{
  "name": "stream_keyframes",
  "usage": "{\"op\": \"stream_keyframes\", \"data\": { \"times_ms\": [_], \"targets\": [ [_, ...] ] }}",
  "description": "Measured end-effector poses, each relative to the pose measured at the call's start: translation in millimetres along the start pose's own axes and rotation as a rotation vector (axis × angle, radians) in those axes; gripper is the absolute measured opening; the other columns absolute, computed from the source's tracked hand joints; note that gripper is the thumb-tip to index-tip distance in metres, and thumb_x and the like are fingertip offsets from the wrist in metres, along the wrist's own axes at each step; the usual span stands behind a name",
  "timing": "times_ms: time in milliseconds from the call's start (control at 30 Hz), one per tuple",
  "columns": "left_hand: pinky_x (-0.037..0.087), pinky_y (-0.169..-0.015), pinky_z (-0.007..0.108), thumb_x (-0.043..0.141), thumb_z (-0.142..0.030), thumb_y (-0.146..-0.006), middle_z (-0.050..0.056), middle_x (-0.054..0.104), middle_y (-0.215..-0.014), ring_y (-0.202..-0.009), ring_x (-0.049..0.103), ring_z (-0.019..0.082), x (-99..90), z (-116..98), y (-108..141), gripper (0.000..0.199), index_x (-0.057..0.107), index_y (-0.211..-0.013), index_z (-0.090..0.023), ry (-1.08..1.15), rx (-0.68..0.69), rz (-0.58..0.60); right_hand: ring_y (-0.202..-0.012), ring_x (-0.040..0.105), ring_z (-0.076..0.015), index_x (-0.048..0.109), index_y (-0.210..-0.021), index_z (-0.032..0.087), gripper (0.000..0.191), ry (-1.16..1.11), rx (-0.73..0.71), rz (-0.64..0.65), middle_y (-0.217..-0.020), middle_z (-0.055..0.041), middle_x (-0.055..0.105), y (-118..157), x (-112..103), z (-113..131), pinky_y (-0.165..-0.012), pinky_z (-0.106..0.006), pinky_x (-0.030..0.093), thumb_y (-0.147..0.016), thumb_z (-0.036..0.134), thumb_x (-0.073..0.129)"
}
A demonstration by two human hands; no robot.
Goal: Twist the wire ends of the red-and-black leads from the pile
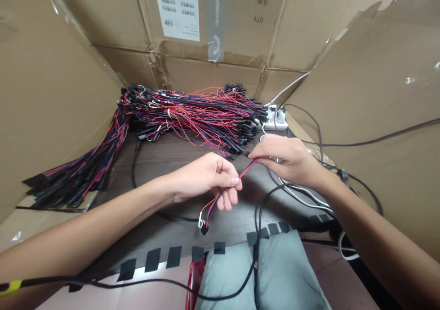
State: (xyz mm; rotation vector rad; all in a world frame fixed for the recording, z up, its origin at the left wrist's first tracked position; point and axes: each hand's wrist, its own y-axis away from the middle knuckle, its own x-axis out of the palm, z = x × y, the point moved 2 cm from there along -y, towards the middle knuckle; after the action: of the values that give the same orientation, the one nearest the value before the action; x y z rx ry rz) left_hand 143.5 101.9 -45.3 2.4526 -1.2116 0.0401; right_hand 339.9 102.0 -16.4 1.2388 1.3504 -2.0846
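Observation:
A thin wire harness (246,169) of red and dark blue wires runs between my two hands above the dark table. My left hand (220,179) is closed around its middle, thumb pressed on the wires. Below that hand dangles the harness's lower end, with a small black connector (204,229) and a white loop (200,220) beside it. At the other end, my right hand (282,156) pinches the wires between thumb and fingers. Whatever lies inside the right fingertips is hidden. Behind both hands lies a large pile of similar harnesses (199,113).
More harnesses (79,172) hang over the left side onto cardboard. A white power strip (276,119) with plugs sits at the back right. Black cable (259,227) crosses the table's front edge, where black tape pieces (173,257) stick. Cardboard walls (220,78) enclose the back and sides.

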Motion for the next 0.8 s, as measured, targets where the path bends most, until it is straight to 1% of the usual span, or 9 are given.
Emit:
{"op": "stream_keyframes", "data": {
  "times_ms": [167,200,267,333,400,500,567,700,800],
  "targets": [
    [0.055,-0.051,0.025,0.067,-0.028,-0.082,0.012,0.071,-0.07,-0.056,0.068,0.018,9.1,-7,3,0.025,0.053,-0.068,-0.012,0.171,0.137,-0.032,-0.097,0.061,-0.0233,0.065,-0.096,0.017,0.018,0.202,0.002,-0.209,-0.102,-0.0127,0.068,-5,-3,17,-0.083,-0.041,0.051,-0.087,0.007,0.052],
    [0.055,-0.051,0.025,0.065,-0.026,-0.083,0.012,0.071,-0.07,-0.056,0.068,0.018,10.8,-9,4,0.024,0.053,-0.069,-0.011,0.197,0.164,-0.034,-0.097,0.061,-0.0241,0.064,-0.095,0.016,0.018,0.24,0.022,-0.279,-0.102,-0.0138,0.067,-4,-3,25,-0.083,-0.042,0.051,-0.085,0.006,0.054],
    [0.055,-0.052,0.025,0.06,-0.021,-0.086,0.012,0.071,-0.068,-0.056,0.068,0.017,13.2,-12,6,0.02,0.054,-0.071,-0.011,0.253,0.223,-0.054,-0.086,0.061,-0.022,0.062,-0.087,0.015,0.012,0.215,0.091,-0.418,-0.089,-0.0119,0.067,-1,0,45,-0.076,-0.038,0.052,-0.082,0.005,0.057],
    [0.054,-0.052,0.024,0.052,-0.016,-0.09,0.01,0.07,-0.066,-0.054,0.066,0.015,14.8,-14,8,0.018,0.054,-0.073,-0.01,0.317,0.284,-0.094,-0.071,0.06,-0.0162,0.058,-0.081,0.016,0.01,0.029,0.188,-0.373,-0.075,-0.0056,0.065,2,8,64,-0.065,-0.031,0.051,-0.082,0.007,0.057],
    [0.054,-0.052,0.021,0.045,-0.011,-0.092,0.009,0.069,-0.065,-0.053,0.065,0.013,16.0,-16,10,0.019,0.054,-0.075,-0.01,0.381,0.349,-0.156,-0.061,0.059,-0.0115,0.055,-0.083,0.018,0.008,-0.248,0.361,-0.29,-0.073,-0.0017,0.064,4,18,77,-0.056,-0.024,0.05,-0.085,0.011,0.056],
    [0.053,-0.052,0.02,0.039,-0.011,-0.095,0.007,0.068,-0.066,-0.056,0.066,0.013,18.2,-20,13,0.022,0.052,-0.078,-0.012,0.433,0.463,-0.277,-0.061,0.061,-0.0106,0.05,-0.093,0.019,0.02,-0.658,0.619,-0.226,-0.078,-0.0004,0.064,5,33,87,-0.052,-0.021,0.051,-0.08,0.021,0.066],
    [0.055,-0.056,0.022,0.036,-0.014,-0.096,0.007,0.069,-0.069,-0.061,0.068,0.014,20.3,-23,15,0.023,0.051,-0.078,-0.013,0.438,0.535,-0.355,-0.066,0.062,-0.011,0.05,-0.098,0.02,0.029,-0.789,0.71,-0.216,-0.08,-0.0002,0.064,3,41,88,-0.056,-0.021,0.053,-0.077,0.021,0.069],
    [0.058,-0.066,0.027,0.036,-0.015,-0.097,0.007,0.072,-0.08,-0.072,0.072,0.017,25.0,-30,20,0.021,0.05,-0.08,-0.016,0.422,0.609,-0.433,-0.07,0.063,-0.0108,0.052,-0.095,0.019,0.026,-0.862,0.709,-0.235,-0.08,0.0008,0.063,-5,49,89,-0.061,-0.021,0.054,-0.075,0.013,0.067],
    [0.057,-0.073,0.031,0.041,-0.017,-0.095,0.008,0.073,-0.084,-0.077,0.071,0.018,25.7,-34,24,0.017,0.049,-0.08,-0.017,0.399,0.646,-0.408,-0.062,0.062,-0.0103,0.053,-0.084,0.018,0.013,-0.728,0.632,-0.29,-0.072,0.0018,0.061,-8,39,92,-0.056,-0.021,0.052,-0.078,0.009,0.061]
  ]
}}
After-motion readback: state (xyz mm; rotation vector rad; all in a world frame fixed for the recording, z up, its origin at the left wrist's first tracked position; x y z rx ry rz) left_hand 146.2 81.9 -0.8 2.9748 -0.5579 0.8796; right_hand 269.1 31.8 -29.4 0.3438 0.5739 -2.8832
